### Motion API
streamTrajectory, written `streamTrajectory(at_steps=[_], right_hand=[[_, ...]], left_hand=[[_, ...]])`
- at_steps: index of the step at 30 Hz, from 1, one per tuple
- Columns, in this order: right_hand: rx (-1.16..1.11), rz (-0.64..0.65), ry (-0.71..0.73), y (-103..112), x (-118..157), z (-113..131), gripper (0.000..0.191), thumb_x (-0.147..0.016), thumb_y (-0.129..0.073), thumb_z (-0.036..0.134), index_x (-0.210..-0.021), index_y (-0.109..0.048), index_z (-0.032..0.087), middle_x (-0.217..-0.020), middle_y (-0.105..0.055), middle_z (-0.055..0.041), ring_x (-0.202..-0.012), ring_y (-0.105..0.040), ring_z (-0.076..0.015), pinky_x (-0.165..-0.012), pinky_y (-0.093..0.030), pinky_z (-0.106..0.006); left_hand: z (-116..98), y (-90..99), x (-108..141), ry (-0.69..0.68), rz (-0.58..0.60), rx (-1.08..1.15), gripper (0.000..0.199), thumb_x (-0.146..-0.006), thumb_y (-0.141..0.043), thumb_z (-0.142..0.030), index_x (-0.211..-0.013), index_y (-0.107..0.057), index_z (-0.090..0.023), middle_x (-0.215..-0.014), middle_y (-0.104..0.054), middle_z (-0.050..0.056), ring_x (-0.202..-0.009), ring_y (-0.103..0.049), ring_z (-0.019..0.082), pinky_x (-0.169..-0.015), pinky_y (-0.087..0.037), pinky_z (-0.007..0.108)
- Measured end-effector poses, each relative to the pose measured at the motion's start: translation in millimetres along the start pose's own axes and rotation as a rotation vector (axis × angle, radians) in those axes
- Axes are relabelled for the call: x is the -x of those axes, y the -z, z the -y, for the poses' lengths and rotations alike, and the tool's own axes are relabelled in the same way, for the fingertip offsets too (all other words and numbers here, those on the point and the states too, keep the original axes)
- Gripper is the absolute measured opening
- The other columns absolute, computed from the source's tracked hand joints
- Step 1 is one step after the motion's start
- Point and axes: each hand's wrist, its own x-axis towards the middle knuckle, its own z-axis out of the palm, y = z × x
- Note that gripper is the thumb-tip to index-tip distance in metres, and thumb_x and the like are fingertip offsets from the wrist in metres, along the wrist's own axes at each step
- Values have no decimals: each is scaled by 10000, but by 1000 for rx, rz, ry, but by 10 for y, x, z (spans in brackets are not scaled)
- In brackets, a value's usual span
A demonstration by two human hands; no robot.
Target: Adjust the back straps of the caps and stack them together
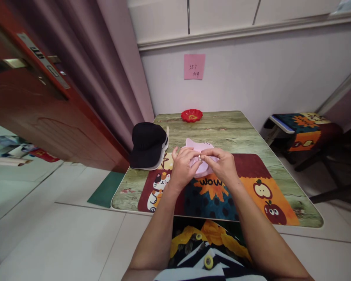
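My left hand [183, 163] and my right hand [222, 164] meet fingertip to fingertip over the table. Between them they pinch a small shiny metal piece [200, 158], too small to name with certainty. Just beneath the fingers is a pink tray [195, 144] with a pointed, ear-like corner, partly hidden by both hands. A few tiny dark specks show near its far right edge. Under the tray lies a colourful mat [251, 171] printed with a cat, apples and the word "WOW".
A black cap [148, 144] rests at the table's left side, and a red scalloped dish [192, 115] stands near the wall. The wood-patterned table [222, 130] has a wooden door [61, 117] and curtain to its left. A covered stool [307, 130] is at the right.
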Motion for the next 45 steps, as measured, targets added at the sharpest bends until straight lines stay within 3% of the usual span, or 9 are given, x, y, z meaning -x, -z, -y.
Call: streamTrajectory(at_steps=[5, 10, 14, 17, 20, 23, 33, 39, 45], right_hand=[[11, 237, 151, 123, -35, -28, 558, -799, -797, 426, -1321, -651, 296, -1343, -691, -61, -1232, -645, -280, -1090, -464, -483], [198, 167, 179, 46, -33, -79, 343, -879, -717, 402, -1210, -710, 314, -1168, -774, -30, -1038, -733, -258, -1187, -295, -604], [224, 78, 228, -24, -28, -107, 265, -894, -684, 455, -1096, -755, 300, -1037, -805, -24, -905, -752, -233, -1163, -341, -576], [217, 43, 220, -22, -32, -101, 229, -888, -677, 471, -1001, -769, 295, -982, -810, -13, -874, -751, -233, -1157, -345, -583], [203, 37, 186, -15, -35, -95, 226, -857, -710, 462, -993, -768, 291, -945, -807, -1, -853, -748, -233, -1163, -331, -597], [178, 38, 160, -25, -31, -101, 230, -843, -730, 445, -1011, -767, 291, -956, -807, -1, -859, -747, -232, -1166, -334, -586], [151, 58, 174, -50, -22, -92, 197, -872, -697, 431, -1012, -761, 308, -1034, -801, -7, -1007, -738, -246, -1179, -286, -585], [135, 70, 151, -55, 27, -85, 211, -867, -697, 446, -1012, -760, 305, -1038, -801, -10, -1008, -737, -242, -1190, -280, -571], [196, 68, 126, -50, 29, -43, 236, -874, -677, 475, -1002, -757, 294, -1005, -802, -27, -976, -738, -263, -1167, -269, -612]], left_hand=[[29, 86, -21, 48, 9, 56, 141, -856, -725, -226, -995, -739, -248, -1090, -766, 35, -1189, -635, 245, -1167, -295, 490], [2, 97, -48, 54, -5, 102, 148, -844, -728, -191, -980, -752, -246, -1099, -763, 40, -1158, -645, 240, -1132, -360, 467], [19, 104, -59, 63, -11, 230, 158, -843, -729, -207, -996, -750, -243, -1076, -764, 49, -1083, -672, 231, -1050, -451, 417], [56, 133, -53, 111, -116, 287, 222, -786, -787, -260, -1003, -754, -225, -1080, -749, 67, -1072, -662, 241, -1001, -478, 388], [90, 136, -38, 249, -234, 369, 138, -809, -745, -317, -866, -747, -192, -875, -716, 44, -848, -654, 193, -814, -503, 311], [96, 81, -30, 429, -150, 627, 211, -802, -723, -368, -756, -698, -164, -671, -631, 0, -614, -554, 126, -609, -433, 247], [-66, 62, -74, 666, 110, 1070, 336, -671, -809, -422, -714, -642, -135, -554, -556, -34, -406, -365, 31, -419, -221, 192], [-49, 12, -34, 680, 121, 1102, 299, -698, -770, -398, -701, -607, -147, -485, -474, -58, -392, -340, 36, -411, -180, 192], [-43, -102, -29, 585, -32, 814, 206, -748, -685, -348, -694, -587, -175, -580, -555, -28, -504, -470, 92, -517, -349, 220]])
